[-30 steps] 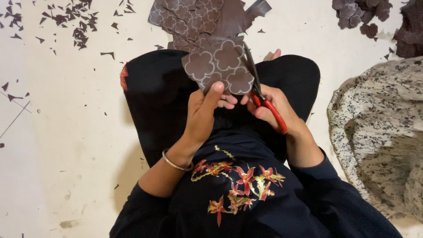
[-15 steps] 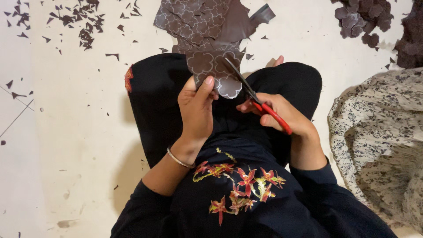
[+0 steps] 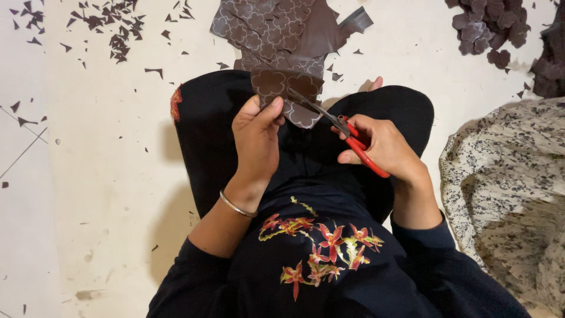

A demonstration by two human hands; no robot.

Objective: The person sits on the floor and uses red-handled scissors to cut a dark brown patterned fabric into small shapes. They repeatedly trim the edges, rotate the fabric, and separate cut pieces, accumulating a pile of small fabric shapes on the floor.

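**Scissors Bite Into the Brown Sheet**

The left hand (image 3: 257, 138) is closed on a dark brown sheet stamped with pale flower shapes (image 3: 288, 88). The thumb sits on top and the fingers curl under its near edge. The sheet is held up over the person's lap, just above the black trousers (image 3: 206, 118).

The right hand (image 3: 382, 147) is wrapped tight around the red handles of a pair of scissors (image 3: 347, 132). The dark blades point up and left and touch the sheet at its lower edge, close to the left thumb.

What changed: 1 second ago the sheet showed more flower shapes and hid most of the blades. Half a second ago it had tipped back and the blades lay along its right side. Now the near part of the sheet looks smaller and the blade tips sit right on it. I think that means the cut is moving along the edge of a flower shape.

More brown sheets (image 3: 282, 29) lie on the pale floor (image 3: 106, 176) past the knees. Tiny dark scraps (image 3: 112, 26) are scattered at the top left. A pile of cut brown flower pieces (image 3: 488, 26) sits at the top right. A speckled cloth bag (image 3: 506, 194) is on the right.
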